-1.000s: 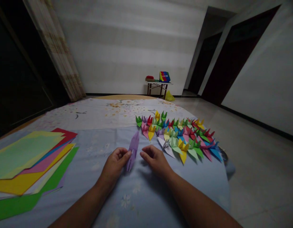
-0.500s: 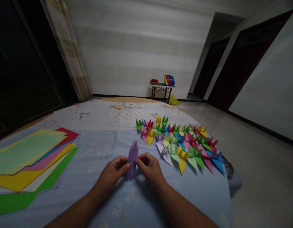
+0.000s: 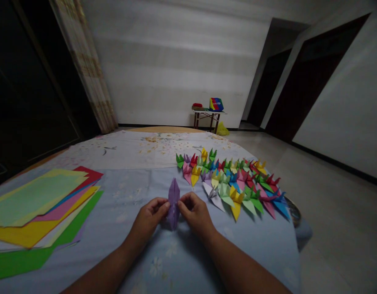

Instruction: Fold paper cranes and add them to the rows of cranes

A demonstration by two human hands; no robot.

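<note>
A folded purple origami paper (image 3: 174, 192), long and pointed at both ends, stands upright between my hands over the blue cloth. My left hand (image 3: 153, 212) pinches its left edge between thumb and fingers. On the opposite edge, my right hand (image 3: 194, 210) grips it the same way. Both hands are closed on the paper at about its middle height. To the right of my right hand are rows of folded paper cranes (image 3: 236, 200) in several colours.
A fanned stack of coloured paper sheets (image 3: 38, 200) lies at the left. The round table carries a floral tablecloth (image 3: 121, 151). Beyond it, a small table (image 3: 203, 112) holds a multicoloured box (image 3: 216, 104). A round object (image 3: 293, 212) shows past the right edge.
The purple paper has turned from a slight tilt to nearly upright, its face now more toward me. My hands have moved slightly apart and to the right. The view has shifted a little.
</note>
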